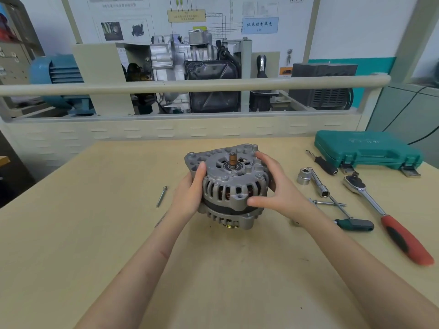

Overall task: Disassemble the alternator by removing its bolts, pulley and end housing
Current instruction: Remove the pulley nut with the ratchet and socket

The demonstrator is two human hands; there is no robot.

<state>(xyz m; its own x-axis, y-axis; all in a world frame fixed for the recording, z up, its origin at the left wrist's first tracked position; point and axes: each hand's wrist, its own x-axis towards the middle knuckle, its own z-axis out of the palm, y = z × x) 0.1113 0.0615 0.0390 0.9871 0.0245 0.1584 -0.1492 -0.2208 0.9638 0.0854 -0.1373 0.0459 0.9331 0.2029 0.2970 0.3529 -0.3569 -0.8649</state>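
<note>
A grey cast alternator (pixel 231 186) stands on the wooden table (pixel 95 233) with its slotted end housing and copper-tipped shaft (pixel 232 160) facing up; its pulley (pixel 229 225) is underneath, mostly hidden. My left hand (pixel 190 193) grips the left side of the housing, thumb on top. My right hand (pixel 273 184) holds the right side, fingers curled over the rim and thumb pressed on the front. One long bolt (pixel 162 196) lies on the table to the left of my left hand. More bolts (pixel 329 203) lie to the right.
To the right lie a large socket (pixel 304 176), an extension bar with a socket (pixel 319 184), a green-handled T-driver (pixel 354 224), a black-handled screwdriver (pixel 326 165), a red-handled ratchet (pixel 389 217) and a shut green tool case (pixel 367 150). A training rig stands behind the table.
</note>
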